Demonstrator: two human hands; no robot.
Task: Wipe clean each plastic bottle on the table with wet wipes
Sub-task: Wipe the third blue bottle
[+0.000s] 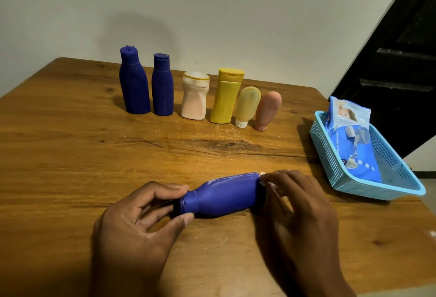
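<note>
Worktop [70, 155] of brown wood carries everything here, its far edge against a pale wall. Near the front, a blue bottle [226, 193] lies on its side, neck to the left and base to the right. The left hand [141, 221] pinches the neck end between thumb and fingers, where a dark cap or rim shows. The right hand [297, 204] curls over the base end, fingers bent around it, with a bit of white wet wipe [265, 175] peeking out between the fingertips and the bottle; most of the wipe is hidden under the hand.

Further back stand 6 more bottles in a row, close together. From left: a tall dark blue bottle [133, 82] with its flip cap open, a shorter dark blue bottle [162, 85] just beside it, a squat pinkish-white bottle [194, 96] with a wide pale cap, a yellow bottle [225, 96] leaning slightly right, a small pale yellow tube [246, 105] standing on its white cap, and a pink tube [267, 110] standing on its cap end.

At the right edge sits a light blue plastic basket [389, 169] holding a blue pack of baby wet wipes [351, 138], tilted against the basket's far end. Fine white specks dot the wood in front of the row.
</note>
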